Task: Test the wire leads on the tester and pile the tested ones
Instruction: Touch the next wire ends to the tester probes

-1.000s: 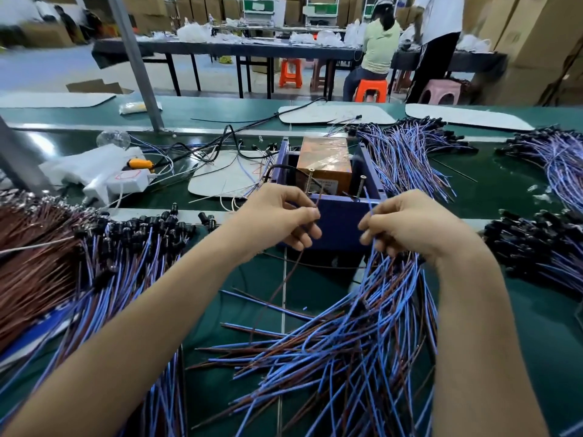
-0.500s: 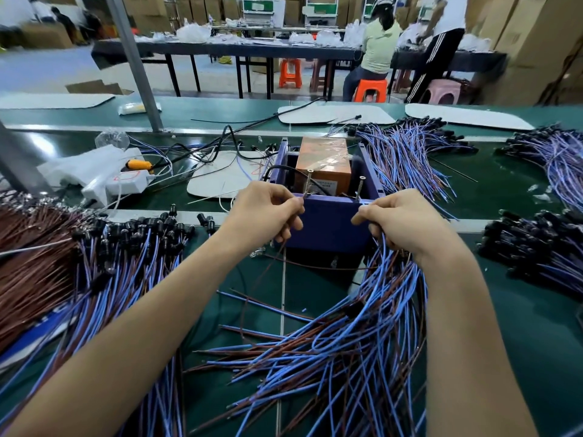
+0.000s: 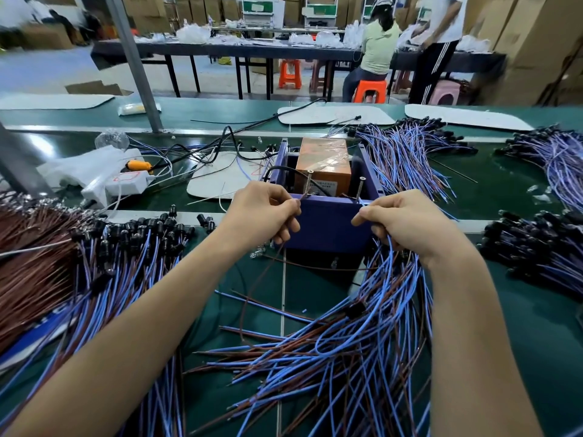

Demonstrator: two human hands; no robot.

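The tester [image 3: 325,222] is a purple open box with an orange block [image 3: 325,162] inside and two upright screws, the left screw [image 3: 307,182] and the right screw [image 3: 360,187], at its near rim. My left hand [image 3: 263,212] pinches a brown wire lead [image 3: 252,291] with its end held at the left screw. My right hand [image 3: 407,222] pinches a blue lead end at the right screw and grips a bundle of blue and brown leads [image 3: 362,342] that fans down toward me.
A pile of leads with black connectors [image 3: 132,247] lies left, next to brown wires [image 3: 31,263]. More lead piles lie behind the tester [image 3: 407,156], far right [image 3: 555,159] and right [image 3: 533,253]. A white power strip [image 3: 123,181] and cables sit back left. People work behind.
Both hands have moved up and forward from in front of the tester to its near rim, bringing the brown end to the left screw and the blue end to the right screw.
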